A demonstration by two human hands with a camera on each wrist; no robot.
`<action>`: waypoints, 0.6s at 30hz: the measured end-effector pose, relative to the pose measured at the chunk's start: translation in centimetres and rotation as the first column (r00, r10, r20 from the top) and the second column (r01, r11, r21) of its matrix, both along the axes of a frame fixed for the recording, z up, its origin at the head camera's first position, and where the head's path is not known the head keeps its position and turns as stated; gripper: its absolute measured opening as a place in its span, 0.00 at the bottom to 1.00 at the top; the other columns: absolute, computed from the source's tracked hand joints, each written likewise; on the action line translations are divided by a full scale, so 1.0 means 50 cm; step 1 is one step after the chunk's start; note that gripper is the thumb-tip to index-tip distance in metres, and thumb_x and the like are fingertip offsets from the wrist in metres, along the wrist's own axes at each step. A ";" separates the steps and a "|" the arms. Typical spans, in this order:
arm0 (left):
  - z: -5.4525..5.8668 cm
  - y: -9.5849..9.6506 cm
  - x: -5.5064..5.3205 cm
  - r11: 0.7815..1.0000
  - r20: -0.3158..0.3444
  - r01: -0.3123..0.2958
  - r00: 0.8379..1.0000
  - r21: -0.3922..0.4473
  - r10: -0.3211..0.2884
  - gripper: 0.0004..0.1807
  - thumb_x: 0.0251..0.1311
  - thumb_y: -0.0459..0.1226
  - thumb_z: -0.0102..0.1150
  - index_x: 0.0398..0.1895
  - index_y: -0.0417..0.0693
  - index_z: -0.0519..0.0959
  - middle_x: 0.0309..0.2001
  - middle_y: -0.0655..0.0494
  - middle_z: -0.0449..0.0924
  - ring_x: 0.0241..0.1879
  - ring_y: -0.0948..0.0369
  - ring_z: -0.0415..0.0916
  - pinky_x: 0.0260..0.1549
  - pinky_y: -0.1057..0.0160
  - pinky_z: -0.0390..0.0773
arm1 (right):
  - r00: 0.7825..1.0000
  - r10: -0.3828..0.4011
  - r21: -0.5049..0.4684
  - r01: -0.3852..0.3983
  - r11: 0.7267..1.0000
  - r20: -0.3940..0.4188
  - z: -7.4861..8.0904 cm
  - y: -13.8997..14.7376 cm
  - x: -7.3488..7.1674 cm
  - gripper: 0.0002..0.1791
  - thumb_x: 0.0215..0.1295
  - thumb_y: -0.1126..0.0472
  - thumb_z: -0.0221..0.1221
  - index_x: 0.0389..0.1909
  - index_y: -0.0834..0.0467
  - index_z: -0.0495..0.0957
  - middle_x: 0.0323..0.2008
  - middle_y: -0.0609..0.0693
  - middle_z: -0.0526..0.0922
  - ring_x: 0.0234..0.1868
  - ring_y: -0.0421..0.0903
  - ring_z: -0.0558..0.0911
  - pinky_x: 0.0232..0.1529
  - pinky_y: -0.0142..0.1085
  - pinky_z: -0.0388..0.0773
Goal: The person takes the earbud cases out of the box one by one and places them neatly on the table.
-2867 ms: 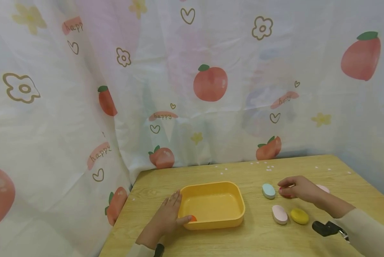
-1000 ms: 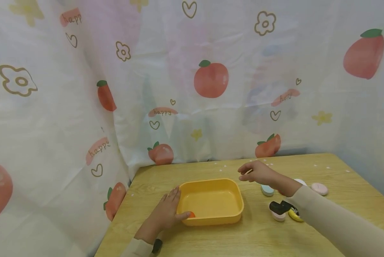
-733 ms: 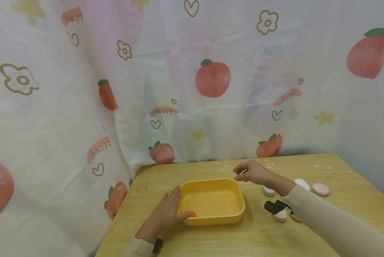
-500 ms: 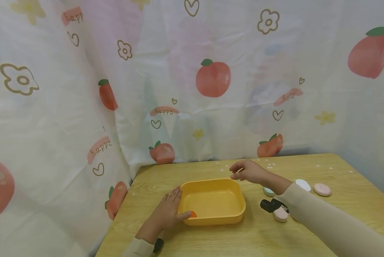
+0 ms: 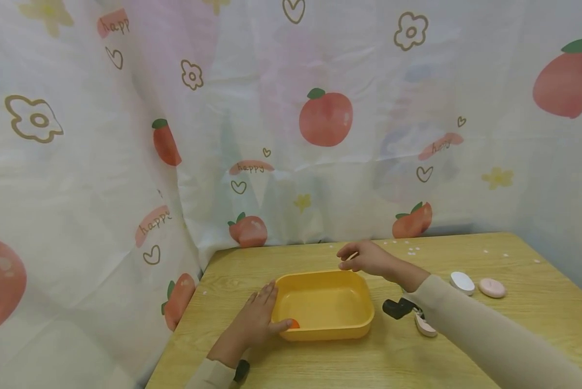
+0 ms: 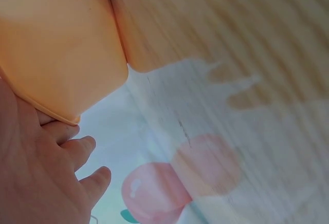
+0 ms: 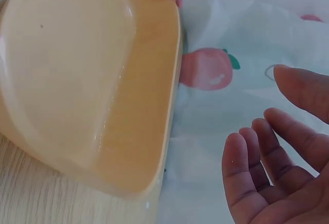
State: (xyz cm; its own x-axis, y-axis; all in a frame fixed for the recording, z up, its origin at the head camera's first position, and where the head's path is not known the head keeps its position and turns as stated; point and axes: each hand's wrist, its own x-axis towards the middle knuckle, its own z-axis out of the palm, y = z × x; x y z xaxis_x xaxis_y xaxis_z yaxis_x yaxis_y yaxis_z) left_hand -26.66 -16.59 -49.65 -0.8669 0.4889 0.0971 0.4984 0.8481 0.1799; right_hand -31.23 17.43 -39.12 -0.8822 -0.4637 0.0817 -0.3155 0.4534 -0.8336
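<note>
A yellow rectangular tray [image 5: 325,335] sits on the wooden table. My left hand [image 5: 254,323] rests against its left side, fingers straight along the rim and thumb over the near left corner. An orange-red thing [image 5: 295,323], partly covered by that thumb, lies inside the tray. My right hand [image 5: 366,258] hovers by the tray's far right corner. Its fingers are loosely bent, and nothing is between them in the right wrist view. Past the right forearm lie a white oval soap-like piece [image 5: 462,282] and a pale pink one [image 5: 492,288]; another pink piece [image 5: 426,326] shows below the sleeve.
Small white flecks [image 5: 412,250] are scattered along the table's far side. A curtain [image 5: 320,178] printed with fruit hangs behind and to the left. A black camera mount [image 5: 397,308] sticks out from the right wrist. The right sleeve [image 5: 485,324] covers part of the table.
My right hand has left the red piece at the right and moved left to the tray's far corner, still drifting left. The red and yellow pieces are out of sight. My left hand stays put.
</note>
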 end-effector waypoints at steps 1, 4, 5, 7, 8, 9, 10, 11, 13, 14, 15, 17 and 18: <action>0.000 0.000 0.000 1.000 -0.001 0.000 1.000 0.002 0.000 0.57 0.60 0.73 0.36 0.76 0.37 0.46 0.77 0.44 0.41 0.75 0.52 0.42 0.68 0.44 0.48 | 1.000 0.004 -0.001 -0.004 1.000 -0.001 0.001 -0.003 0.000 0.21 0.65 0.62 0.63 0.55 0.69 0.76 0.47 0.60 0.80 0.42 0.50 0.81 0.46 0.47 0.80; -0.001 0.000 -0.001 1.000 -0.001 -0.007 1.000 0.001 0.007 0.57 0.59 0.73 0.36 0.76 0.37 0.47 0.77 0.45 0.42 0.74 0.52 0.42 0.68 0.44 0.49 | 1.000 0.001 0.000 -0.001 1.000 0.005 -0.001 -0.012 -0.004 0.20 0.65 0.62 0.63 0.55 0.67 0.77 0.48 0.59 0.80 0.43 0.50 0.81 0.47 0.49 0.79; -0.001 0.000 -0.001 1.000 -0.001 -0.010 1.000 0.001 0.010 0.57 0.59 0.73 0.36 0.76 0.37 0.47 0.77 0.45 0.42 0.74 0.52 0.42 0.68 0.44 0.49 | 1.000 0.008 -0.001 -0.008 1.000 0.006 -0.002 -0.016 -0.005 0.20 0.66 0.62 0.62 0.55 0.67 0.77 0.48 0.59 0.80 0.43 0.50 0.81 0.47 0.50 0.79; -0.001 -0.001 -0.001 1.000 0.003 -0.012 1.000 0.003 0.012 0.57 0.59 0.73 0.36 0.76 0.37 0.47 0.77 0.45 0.42 0.74 0.52 0.42 0.68 0.45 0.48 | 1.000 0.005 -0.005 -0.005 1.000 0.014 -0.005 -0.023 -0.007 0.19 0.65 0.63 0.63 0.55 0.67 0.77 0.47 0.57 0.80 0.43 0.50 0.81 0.47 0.49 0.79; -0.001 -0.001 -0.001 1.000 0.006 -0.013 1.000 0.004 0.013 0.58 0.59 0.73 0.36 0.76 0.37 0.47 0.77 0.45 0.42 0.74 0.52 0.42 0.68 0.45 0.48 | 1.000 0.002 -0.007 -0.002 1.000 0.022 -0.007 -0.026 -0.008 0.19 0.65 0.62 0.63 0.55 0.66 0.77 0.47 0.56 0.81 0.43 0.50 0.81 0.47 0.49 0.79; -0.001 -0.001 0.000 1.000 0.009 -0.014 1.000 0.005 0.014 0.58 0.59 0.74 0.36 0.77 0.38 0.47 0.77 0.46 0.41 0.75 0.53 0.42 0.68 0.45 0.48 | 1.000 0.007 -0.009 -0.007 1.000 0.024 -0.008 -0.029 -0.008 0.20 0.65 0.62 0.63 0.55 0.66 0.77 0.47 0.55 0.81 0.44 0.50 0.81 0.47 0.48 0.79; -0.001 -0.001 -0.001 1.000 0.011 -0.015 1.000 0.006 0.015 0.58 0.59 0.74 0.36 0.77 0.38 0.47 0.77 0.46 0.41 0.75 0.53 0.42 0.68 0.45 0.48 | 1.000 0.007 -0.011 -0.007 1.000 0.027 -0.009 -0.032 -0.008 0.20 0.64 0.62 0.64 0.55 0.66 0.78 0.47 0.55 0.81 0.44 0.50 0.81 0.46 0.48 0.80; -0.002 0.000 -0.001 1.000 0.012 -0.016 1.000 0.005 0.016 0.58 0.59 0.74 0.36 0.77 0.38 0.46 0.77 0.46 0.41 0.75 0.53 0.42 0.69 0.45 0.47 | 0.999 0.007 -0.016 -0.006 1.000 0.032 -0.010 -0.034 -0.008 0.20 0.64 0.62 0.64 0.55 0.66 0.78 0.47 0.55 0.81 0.43 0.50 0.81 0.46 0.47 0.80; -0.002 0.000 -0.001 1.000 0.013 -0.017 1.000 0.005 0.017 0.58 0.59 0.74 0.36 0.77 0.38 0.47 0.77 0.46 0.41 0.75 0.53 0.42 0.69 0.45 0.48 | 0.999 0.003 -0.021 -0.002 1.000 0.041 -0.013 -0.039 -0.009 0.20 0.63 0.62 0.65 0.54 0.66 0.78 0.47 0.55 0.81 0.43 0.50 0.81 0.45 0.45 0.80; -0.002 0.000 -0.002 1.000 0.011 -0.018 1.000 0.004 0.018 0.58 0.59 0.74 0.36 0.77 0.38 0.47 0.77 0.47 0.41 0.75 0.52 0.42 0.68 0.45 0.48 | 0.999 0.008 -0.022 -0.007 1.000 0.041 -0.014 -0.041 -0.009 0.20 0.63 0.62 0.65 0.54 0.66 0.78 0.47 0.55 0.81 0.43 0.50 0.81 0.45 0.45 0.80; -0.002 0.001 -0.002 1.000 0.008 -0.019 1.000 0.002 0.019 0.58 0.59 0.74 0.36 0.77 0.38 0.47 0.77 0.46 0.41 0.75 0.52 0.42 0.68 0.45 0.48 | 0.999 0.010 -0.025 -0.009 1.000 0.042 -0.014 -0.043 -0.010 0.20 0.63 0.62 0.65 0.54 0.66 0.78 0.47 0.55 0.81 0.44 0.50 0.81 0.44 0.44 0.81; 0.000 0.001 -0.002 1.000 0.003 -0.019 1.000 0.001 0.019 0.58 0.59 0.74 0.36 0.77 0.38 0.47 0.77 0.46 0.42 0.74 0.51 0.42 0.68 0.44 0.48 | 0.999 0.020 -0.035 -0.018 0.999 0.044 -0.015 -0.046 -0.011 0.20 0.63 0.63 0.65 0.54 0.67 0.78 0.47 0.56 0.81 0.44 0.51 0.81 0.44 0.45 0.80; 0.001 0.002 -0.001 1.000 0.005 -0.020 1.000 0.002 0.020 0.58 0.59 0.74 0.36 0.77 0.37 0.47 0.77 0.46 0.42 0.74 0.51 0.43 0.68 0.44 0.48 | 0.999 0.026 -0.036 -0.025 0.999 0.043 -0.017 -0.048 -0.012 0.20 0.63 0.63 0.65 0.54 0.67 0.78 0.47 0.56 0.81 0.44 0.51 0.81 0.44 0.45 0.80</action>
